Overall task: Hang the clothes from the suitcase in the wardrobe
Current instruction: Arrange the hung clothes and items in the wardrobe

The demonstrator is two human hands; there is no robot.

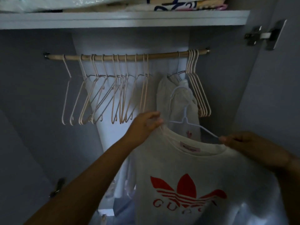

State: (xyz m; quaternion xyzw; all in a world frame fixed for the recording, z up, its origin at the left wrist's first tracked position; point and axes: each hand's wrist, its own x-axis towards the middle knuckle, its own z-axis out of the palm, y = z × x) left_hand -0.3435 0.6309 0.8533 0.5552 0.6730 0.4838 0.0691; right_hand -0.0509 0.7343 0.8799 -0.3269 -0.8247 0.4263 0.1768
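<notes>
A white T-shirt (191, 161) with a red trefoil logo hangs in front of me, low in the open wardrobe. A pale wire hanger (186, 121) sits in its neck opening, hook up. My left hand (146, 124) pinches the collar's left side together with the hanger's left arm. At the right shoulder, my right hand (243, 143) grips the shirt and the hanger's right end. The wooden rail (159, 54) runs across above. A light garment (177, 96) hangs on the rail just behind the hanger.
Several empty pink hangers (103, 95) fill the rail's left and middle, and a tight bunch (199, 91) hangs at its right end. A shelf (123, 19) with folded items lies overhead. The open door's hinge (263, 35) is at the upper right.
</notes>
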